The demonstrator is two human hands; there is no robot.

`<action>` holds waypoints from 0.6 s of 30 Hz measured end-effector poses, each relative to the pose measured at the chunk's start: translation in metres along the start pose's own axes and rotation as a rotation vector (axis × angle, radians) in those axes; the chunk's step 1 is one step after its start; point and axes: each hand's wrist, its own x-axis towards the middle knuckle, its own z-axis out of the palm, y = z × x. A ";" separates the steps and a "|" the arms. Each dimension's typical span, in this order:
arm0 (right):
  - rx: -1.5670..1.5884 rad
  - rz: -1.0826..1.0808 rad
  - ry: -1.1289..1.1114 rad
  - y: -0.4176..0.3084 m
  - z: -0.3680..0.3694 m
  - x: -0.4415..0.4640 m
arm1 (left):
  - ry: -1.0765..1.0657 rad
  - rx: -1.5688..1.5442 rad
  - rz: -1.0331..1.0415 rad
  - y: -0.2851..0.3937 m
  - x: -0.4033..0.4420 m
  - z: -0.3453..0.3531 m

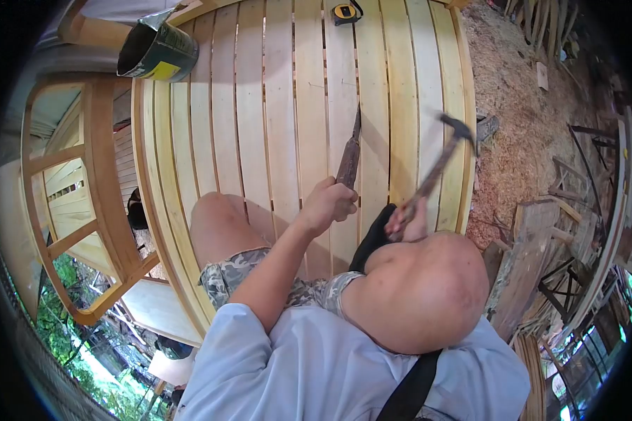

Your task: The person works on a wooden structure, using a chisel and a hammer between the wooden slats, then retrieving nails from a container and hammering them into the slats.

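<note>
My left hand (330, 205) is closed around the rough brown handle of a chisel (349, 163). Its narrow dark blade points away from me, with the tip at a gap between two slats of the pale wooden slatted platform (281, 105). In my right hand (409, 223) is a claw hammer (439, 167), gripped low on its handle. The hammer head is slightly blurred and hangs over the platform's right side, apart from the chisel. My bent leg partly hides the right wrist.
A yellow and black tape measure (345, 14) lies at the platform's far end. A dark open can (163, 52) stands at the far left corner. Wooden chair-like frames (84, 151) are to the left. Wood shavings (505, 105) and stacked boards (534, 245) lie to the right.
</note>
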 end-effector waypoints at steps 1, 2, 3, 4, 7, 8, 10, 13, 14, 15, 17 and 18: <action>-0.289 0.160 -0.041 0.014 -0.005 -0.004 | 0.000 0.008 -0.001 0.000 -0.001 0.000; -0.577 0.319 -0.082 0.019 -0.002 -0.008 | 0.001 0.017 -0.001 0.000 -0.001 -0.002; -0.577 0.319 -0.083 0.018 0.000 -0.010 | 0.001 0.017 -0.001 0.001 -0.001 -0.005; -0.532 0.383 -0.084 0.016 0.002 -0.012 | -0.001 0.029 -0.008 0.002 -0.002 -0.008; -0.490 0.404 -0.101 0.013 0.010 -0.020 | -0.014 0.034 -0.006 0.002 -0.002 -0.014; -0.497 0.357 -0.114 0.010 0.012 -0.020 | -0.030 0.023 0.004 0.002 -0.002 -0.014; -0.607 0.309 -0.111 0.001 0.017 -0.020 | -0.029 0.024 0.010 0.003 -0.002 -0.014; -0.836 0.098 -0.225 -0.026 0.031 -0.009 | -0.036 0.021 0.010 0.007 -0.004 -0.016; -0.948 -0.068 -0.337 -0.038 0.040 -0.005 | -0.049 0.019 -0.002 0.007 -0.004 -0.017; -0.979 -0.176 -0.355 -0.053 0.053 -0.006 | -0.050 0.011 0.000 0.007 -0.002 -0.020; -0.939 -0.390 -0.444 -0.080 0.083 -0.010 | -0.119 0.059 -0.021 0.005 0.004 -0.029; -0.867 -0.496 -0.518 -0.092 0.096 -0.013 | -0.123 0.055 -0.018 0.007 0.004 -0.032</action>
